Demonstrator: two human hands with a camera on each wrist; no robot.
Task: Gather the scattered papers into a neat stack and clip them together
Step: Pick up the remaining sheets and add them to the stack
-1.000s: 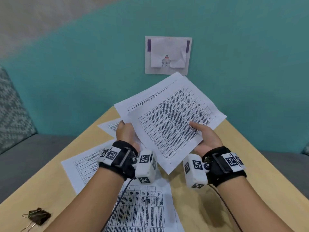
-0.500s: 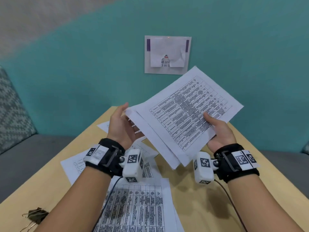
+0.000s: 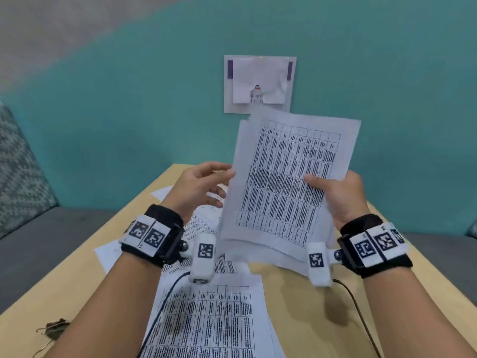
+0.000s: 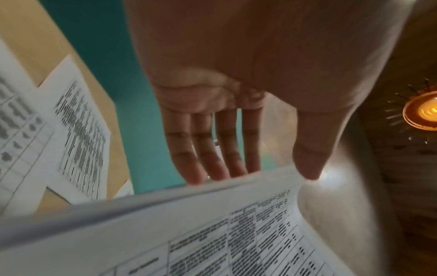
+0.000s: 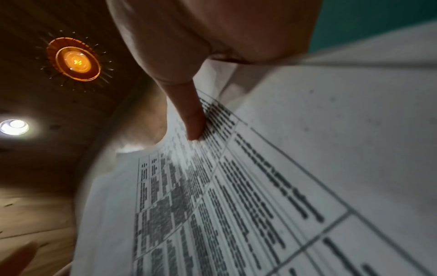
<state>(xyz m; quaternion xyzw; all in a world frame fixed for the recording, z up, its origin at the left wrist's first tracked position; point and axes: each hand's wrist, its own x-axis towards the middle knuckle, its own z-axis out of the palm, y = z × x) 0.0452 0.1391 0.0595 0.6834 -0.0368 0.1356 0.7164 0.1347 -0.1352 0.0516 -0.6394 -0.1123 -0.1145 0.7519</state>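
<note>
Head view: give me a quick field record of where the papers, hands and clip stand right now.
held sheets: printed table sheets, raised near upright above the table, edges not yet flush
right hand: right hand grips the held sheets at their right edge, thumb on the front
left hand: left hand open, fingers straight by the sheets' left edge
loose papers: loose papers lying scattered on the wooden table
binder clip: binder clip on the table's near left, untouched
status: gathering unfinished, nothing clipped
</note>
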